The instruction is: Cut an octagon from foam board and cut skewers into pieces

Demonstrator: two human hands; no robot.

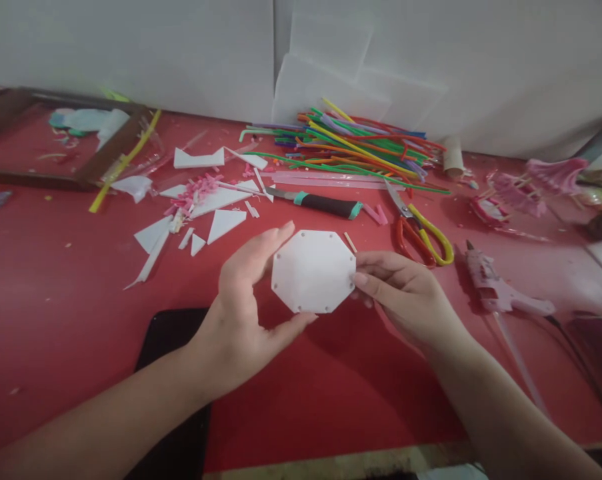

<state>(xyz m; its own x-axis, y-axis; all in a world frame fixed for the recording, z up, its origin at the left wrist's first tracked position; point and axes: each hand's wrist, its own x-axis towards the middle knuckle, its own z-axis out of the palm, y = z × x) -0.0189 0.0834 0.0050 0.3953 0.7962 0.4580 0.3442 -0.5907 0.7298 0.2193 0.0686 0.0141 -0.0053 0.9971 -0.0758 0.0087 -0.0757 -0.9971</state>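
A white octagonal board (313,272) with a small hole near each corner is held up over the red table, its flat face toward me. My left hand (245,300) curves around its left side, fingers at the top edge and thumb at the bottom edge. At the right edge, my right hand (405,293) pinches the board between thumb and fingers. Beyond the board lie a craft knife (328,204) with a black and teal handle and scissors (421,230) with red and yellow handles. A small thin stick (350,242) rests just behind it.
White board scraps (227,225) and pink bits (195,198) litter the left. Colourful pipe cleaners (361,143) are heaped at the back. On the right are a glue gun (501,283) with its cord and a pink craft piece (525,190). A dark flat object (173,333) lies under my left arm.
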